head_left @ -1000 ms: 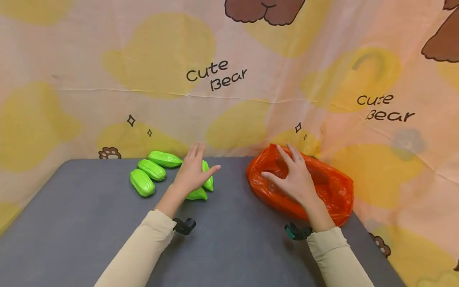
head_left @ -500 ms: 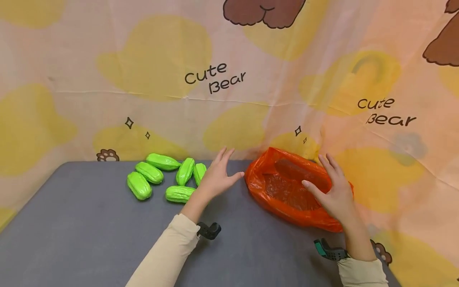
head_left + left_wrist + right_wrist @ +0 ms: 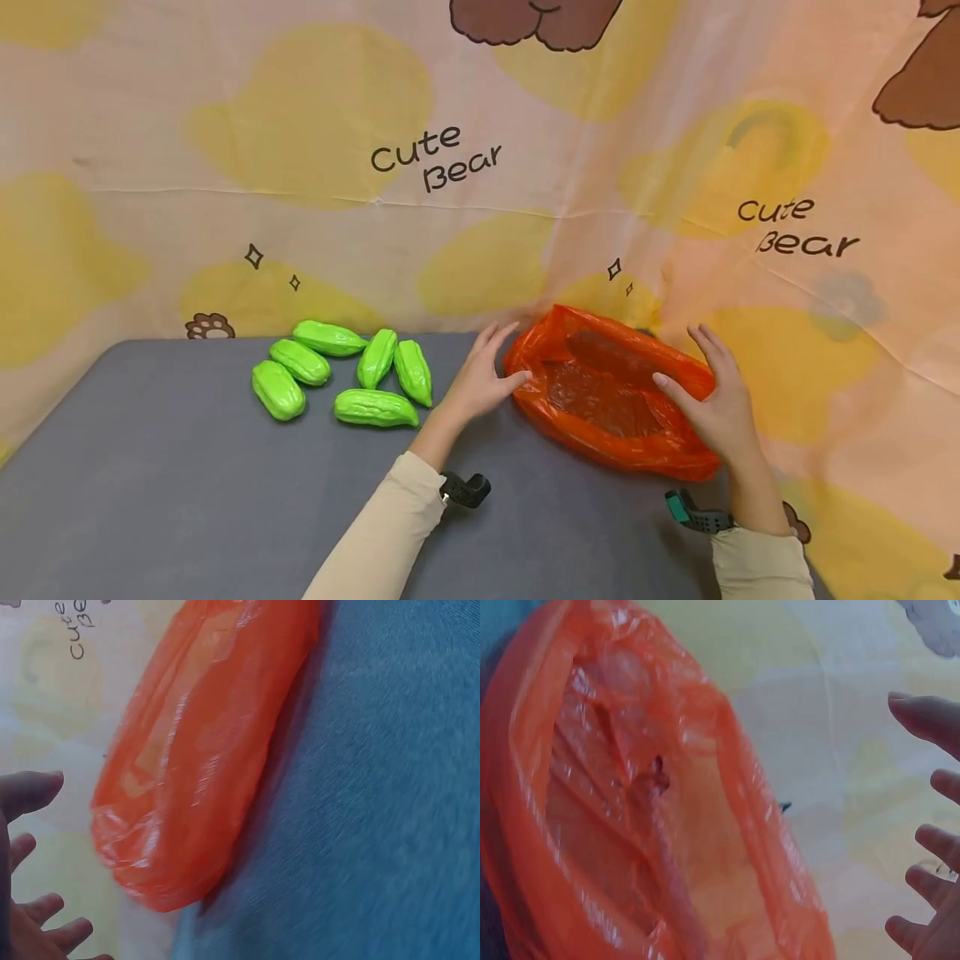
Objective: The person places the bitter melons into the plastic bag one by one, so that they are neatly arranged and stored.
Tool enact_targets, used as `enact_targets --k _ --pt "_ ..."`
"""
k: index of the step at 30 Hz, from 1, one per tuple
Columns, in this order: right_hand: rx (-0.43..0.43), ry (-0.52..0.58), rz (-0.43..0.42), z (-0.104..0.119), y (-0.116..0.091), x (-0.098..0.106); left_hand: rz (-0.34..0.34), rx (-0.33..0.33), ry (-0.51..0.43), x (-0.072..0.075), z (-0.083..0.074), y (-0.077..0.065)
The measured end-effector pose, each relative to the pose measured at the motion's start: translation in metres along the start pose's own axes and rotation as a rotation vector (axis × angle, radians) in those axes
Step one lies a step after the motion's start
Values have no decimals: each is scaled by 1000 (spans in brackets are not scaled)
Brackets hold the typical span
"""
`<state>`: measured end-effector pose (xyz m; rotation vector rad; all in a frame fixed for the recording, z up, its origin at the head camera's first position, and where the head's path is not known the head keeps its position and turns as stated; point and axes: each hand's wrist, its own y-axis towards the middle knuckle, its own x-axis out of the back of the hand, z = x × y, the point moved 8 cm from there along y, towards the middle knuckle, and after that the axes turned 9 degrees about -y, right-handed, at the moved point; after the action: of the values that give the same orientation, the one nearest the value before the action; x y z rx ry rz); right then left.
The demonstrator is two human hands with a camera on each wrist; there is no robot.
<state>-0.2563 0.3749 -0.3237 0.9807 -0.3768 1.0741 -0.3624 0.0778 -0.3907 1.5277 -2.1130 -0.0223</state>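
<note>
Head view, far left: six glossy green gourd-like pieces lie on the grey worktop, left of the left hand and apart from it; three sit close together in a slanting row, the other three nearer that hand.
Left arm: pale left sleeve, dark left wristband, forearm slanting up and rightward.
Left hand: wide, holding nothing; fingers loosely stretched, thumb toward the orange-red bag. Left wrist view shows parted fingers and a gap before the bag.
Orange-red bag: on the worktop, between left hand and right hand, mouth gaping upward; the right hand blocks sight of part of its right end.
Right hand: wide, holding nothing; fingers spread, pointing up and leftward, thumb before the bag's right end. Right wrist view shows them clear of it.
Right arm: pale right sleeve, right wristband with a green patch.
Printed cloth: behind both hands and along their right, lettered "Cute Bear".
</note>
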Motion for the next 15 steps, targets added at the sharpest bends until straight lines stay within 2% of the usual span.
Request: enact_targets --k 8,15 --pt "-59 43 29 -36 -3 2 35 -10 -102 -20 16 6" --pt "-136 49 108 -68 -11 8 61 19 -102 -33 28 11"
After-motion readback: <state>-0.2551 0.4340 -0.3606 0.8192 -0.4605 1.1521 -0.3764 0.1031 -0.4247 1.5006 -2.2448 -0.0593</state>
